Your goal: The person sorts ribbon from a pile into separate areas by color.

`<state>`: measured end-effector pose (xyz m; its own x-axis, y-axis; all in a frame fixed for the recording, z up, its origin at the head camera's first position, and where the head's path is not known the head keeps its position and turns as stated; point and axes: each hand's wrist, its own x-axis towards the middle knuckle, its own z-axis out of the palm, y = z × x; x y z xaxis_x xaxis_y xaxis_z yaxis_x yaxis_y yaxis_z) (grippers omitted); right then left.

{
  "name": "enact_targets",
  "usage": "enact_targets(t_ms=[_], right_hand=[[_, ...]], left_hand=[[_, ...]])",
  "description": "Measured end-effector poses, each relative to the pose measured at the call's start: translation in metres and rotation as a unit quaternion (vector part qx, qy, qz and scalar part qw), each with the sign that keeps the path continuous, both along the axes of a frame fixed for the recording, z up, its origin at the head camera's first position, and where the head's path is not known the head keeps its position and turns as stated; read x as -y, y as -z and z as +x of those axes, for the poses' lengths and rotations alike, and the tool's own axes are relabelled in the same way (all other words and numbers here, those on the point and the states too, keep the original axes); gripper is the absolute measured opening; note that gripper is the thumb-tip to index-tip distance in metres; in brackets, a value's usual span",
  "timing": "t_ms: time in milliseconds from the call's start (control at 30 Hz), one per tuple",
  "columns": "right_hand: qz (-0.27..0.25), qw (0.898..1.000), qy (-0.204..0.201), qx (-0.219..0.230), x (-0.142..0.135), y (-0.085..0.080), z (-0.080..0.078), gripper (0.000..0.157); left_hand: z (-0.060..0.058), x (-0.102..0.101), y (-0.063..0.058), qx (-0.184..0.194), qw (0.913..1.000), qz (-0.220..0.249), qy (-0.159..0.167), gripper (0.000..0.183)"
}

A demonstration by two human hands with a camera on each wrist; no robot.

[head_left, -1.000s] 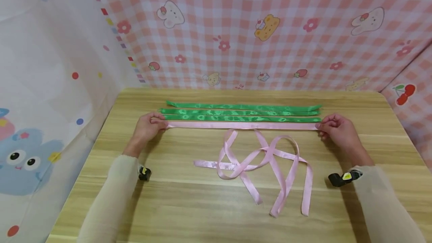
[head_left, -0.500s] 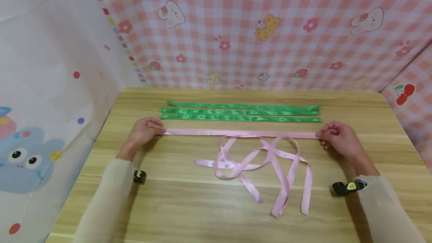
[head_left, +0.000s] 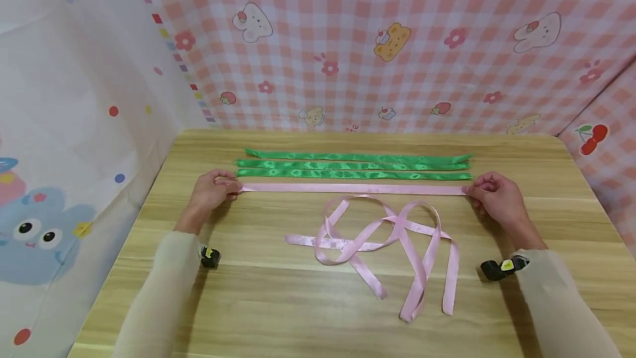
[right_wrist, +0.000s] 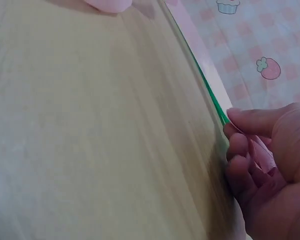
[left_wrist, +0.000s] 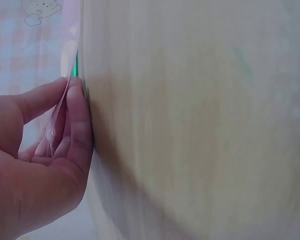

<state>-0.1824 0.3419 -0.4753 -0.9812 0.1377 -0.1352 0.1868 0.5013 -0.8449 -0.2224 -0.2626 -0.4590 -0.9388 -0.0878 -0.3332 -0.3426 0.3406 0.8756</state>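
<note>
A pink satin ribbon (head_left: pixel 348 188) is stretched straight from side to side, just in front of the green ribbons. At its left end my left hand (head_left: pixel 213 192) pinches it between thumb and fingers; a frayed tip shows inside the palm in the left wrist view. My right hand (head_left: pixel 498 196) pinches the other end, thumb on top, as the right wrist view shows. Three green satin ribbons (head_left: pixel 353 174) lie side by side behind it, roughly parallel. Closer to me, several loops of loose pink ribbon (head_left: pixel 370 231) lie tangled on the wooden table (head_left: pixel 278 314).
A pink checked cloth (head_left: pixel 323 32) with cartoon prints hangs along the table's back edge. White printed cloth (head_left: pixel 74 98) closes off the left side, and more checked cloth (head_left: pixel 613 181) hangs at the right.
The stretched pink ribbon came toward me from beside the nearest green ribbon, then moved partway back, both hands travelling with it. The green ribbons stay put.
</note>
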Motion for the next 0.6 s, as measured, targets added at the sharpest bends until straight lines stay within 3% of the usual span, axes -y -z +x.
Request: enact_targets(t_ms=[133,333,600], right_hand=[[0.039,0.999,0.006,0.002,0.001,0.001,-0.001,0.03],[0.085,0.996,-0.004,0.001,-0.002,0.001,0.011,0.034],[0.084,0.996,0.022,-0.009,-0.004,0.004,0.018,0.034]], left_hand=[[0.0,-0.001,0.0,0.001,0.9997,-0.022,-0.011,0.038],[0.007,0.004,-0.002,0.012,0.9979,-0.063,-0.006,0.039],[0.011,0.007,-0.002,0.02,0.9988,-0.037,-0.025,0.038]])
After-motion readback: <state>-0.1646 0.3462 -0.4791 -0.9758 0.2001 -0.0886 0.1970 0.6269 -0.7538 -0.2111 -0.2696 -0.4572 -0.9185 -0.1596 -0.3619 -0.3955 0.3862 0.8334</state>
